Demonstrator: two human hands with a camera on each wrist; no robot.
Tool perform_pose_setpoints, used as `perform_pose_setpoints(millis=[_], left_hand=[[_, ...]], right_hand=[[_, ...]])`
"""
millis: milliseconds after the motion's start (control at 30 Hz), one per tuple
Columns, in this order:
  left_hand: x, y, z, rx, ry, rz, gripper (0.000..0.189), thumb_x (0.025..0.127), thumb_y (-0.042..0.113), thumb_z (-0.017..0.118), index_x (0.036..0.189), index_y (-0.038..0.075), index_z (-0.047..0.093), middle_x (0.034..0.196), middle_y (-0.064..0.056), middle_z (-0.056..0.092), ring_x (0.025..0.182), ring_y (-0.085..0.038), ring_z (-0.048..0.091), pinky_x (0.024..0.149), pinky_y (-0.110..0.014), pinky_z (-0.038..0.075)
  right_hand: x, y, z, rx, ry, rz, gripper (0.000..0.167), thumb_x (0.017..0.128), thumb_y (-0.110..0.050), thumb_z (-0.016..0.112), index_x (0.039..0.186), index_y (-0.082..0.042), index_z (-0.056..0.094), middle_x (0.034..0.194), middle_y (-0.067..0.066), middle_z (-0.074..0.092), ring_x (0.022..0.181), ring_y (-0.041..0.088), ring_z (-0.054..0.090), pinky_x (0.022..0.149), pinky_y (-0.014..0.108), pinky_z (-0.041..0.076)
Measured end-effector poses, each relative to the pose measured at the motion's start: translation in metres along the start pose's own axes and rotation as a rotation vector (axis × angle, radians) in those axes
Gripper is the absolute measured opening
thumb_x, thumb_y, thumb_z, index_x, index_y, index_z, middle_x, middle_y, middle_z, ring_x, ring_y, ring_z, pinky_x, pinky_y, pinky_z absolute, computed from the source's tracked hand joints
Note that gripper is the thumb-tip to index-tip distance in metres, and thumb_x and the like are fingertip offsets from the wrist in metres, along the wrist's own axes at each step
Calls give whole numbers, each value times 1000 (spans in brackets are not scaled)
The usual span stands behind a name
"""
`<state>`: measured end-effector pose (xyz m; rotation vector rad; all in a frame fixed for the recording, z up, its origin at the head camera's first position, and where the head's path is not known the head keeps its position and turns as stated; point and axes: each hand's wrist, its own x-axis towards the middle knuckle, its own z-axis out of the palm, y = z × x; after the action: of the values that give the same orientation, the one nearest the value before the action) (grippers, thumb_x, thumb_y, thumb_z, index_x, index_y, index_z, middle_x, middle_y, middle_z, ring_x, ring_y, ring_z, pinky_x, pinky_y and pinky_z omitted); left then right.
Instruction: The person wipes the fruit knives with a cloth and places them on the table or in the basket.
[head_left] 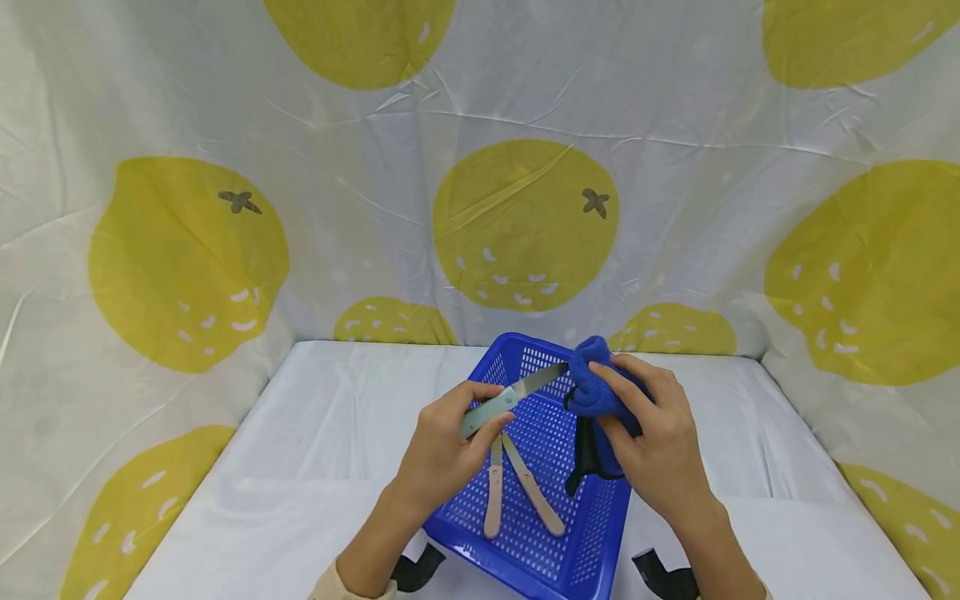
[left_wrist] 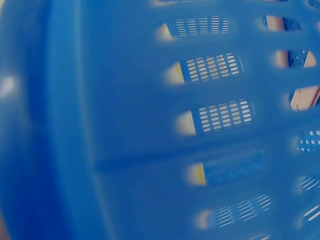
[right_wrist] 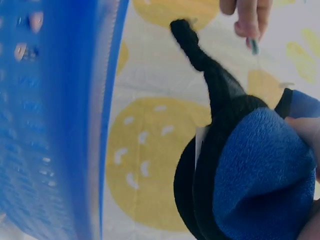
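My left hand (head_left: 442, 446) grips a knife (head_left: 491, 412) by its pale blue handle, its blade slanting up to the right. The blade's tip is right at a blue cloth with black edging (head_left: 600, 392), which my right hand (head_left: 663, 429) holds bunched up. Both hands are over a blue plastic basket (head_left: 592, 533). Two knives with pinkish handles, one on the left (head_left: 492, 500) and one on the right (head_left: 536, 500), lie on the basket's floor. In the right wrist view the cloth (right_wrist: 265, 175) hangs beside the basket wall (right_wrist: 50, 125), with a black edging strip sticking up.
The basket stands on a table covered with a white cloth (head_left: 300, 433). Behind it hangs a white curtain (head_left: 360, 208) printed with yellow lemons. Black curved pieces show beside the left wrist (head_left: 418, 569) and the right wrist (head_left: 663, 575).
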<state>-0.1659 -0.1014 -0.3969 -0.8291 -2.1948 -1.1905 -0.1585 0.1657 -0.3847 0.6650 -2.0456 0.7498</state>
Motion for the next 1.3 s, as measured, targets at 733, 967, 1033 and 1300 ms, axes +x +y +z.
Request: perform_pose_setpoints(millis=[733,967,1033,1300], left_hand=[[-1,3,7,78,-41,132,29,96,6,72,122,1,62,109,-13,72,83,-13,69,71,-17,59],[-2,5,6,80,-38,168,27,98,8,70,123,2,62,107,-11,72,82,-12,68,72,-17,58],[-1,5,5,76,-34,177,26,98,8,70,122,2,62,106,-10,72,81,-11,68,72,-16,58],[0,4,4,66,-36,193,25,98,8,70,121,2,63,104,-9,73,76,-8,66,68,-11,55]], right_hand=[[-9,-33,18,22,-208,-73,40,108,-44,48,138,-24,66,139,5,61,124,29,56,102,53,47],[-9,-35,18,1,-182,-64,53,86,-12,75,137,-23,67,138,6,62,122,29,57,97,51,49],[-8,-34,18,-4,-183,-61,54,85,-11,76,136,-23,67,137,6,62,121,29,57,96,51,49],[-7,-34,19,-26,-171,-60,48,88,-13,72,136,-22,68,137,8,61,115,28,57,92,50,50]])
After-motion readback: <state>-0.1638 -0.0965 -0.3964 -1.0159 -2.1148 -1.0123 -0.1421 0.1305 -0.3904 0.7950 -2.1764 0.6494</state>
